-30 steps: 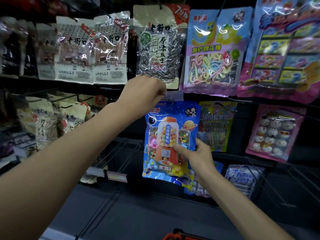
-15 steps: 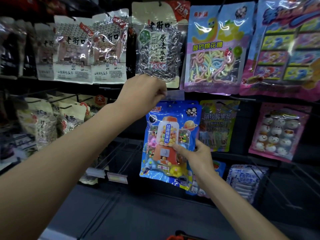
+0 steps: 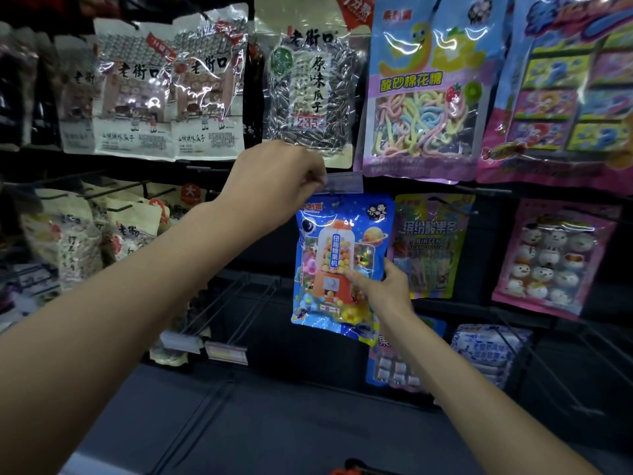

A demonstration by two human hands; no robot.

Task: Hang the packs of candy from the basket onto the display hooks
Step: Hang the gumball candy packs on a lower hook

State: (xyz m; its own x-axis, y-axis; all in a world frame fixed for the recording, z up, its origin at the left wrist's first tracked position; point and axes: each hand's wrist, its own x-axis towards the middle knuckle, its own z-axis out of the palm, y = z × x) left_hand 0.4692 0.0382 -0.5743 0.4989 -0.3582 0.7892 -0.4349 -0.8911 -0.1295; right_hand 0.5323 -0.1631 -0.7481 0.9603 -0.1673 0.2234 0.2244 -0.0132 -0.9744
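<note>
My right hand (image 3: 387,289) pinches the blue pack (image 3: 337,255) at its right edge, thumb on the front. Up and left of it, my left hand (image 3: 274,180) pinches the clear tag (image 3: 344,182) by its end, just above the pack's top. A seed bag (image 3: 308,94) hangs just above that hand

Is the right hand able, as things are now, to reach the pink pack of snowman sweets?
Probably yes: the pink pack hangs uncovered to the right, with nothing in front of it. But the right hand grips the blue pack, so it must release first.
</note>
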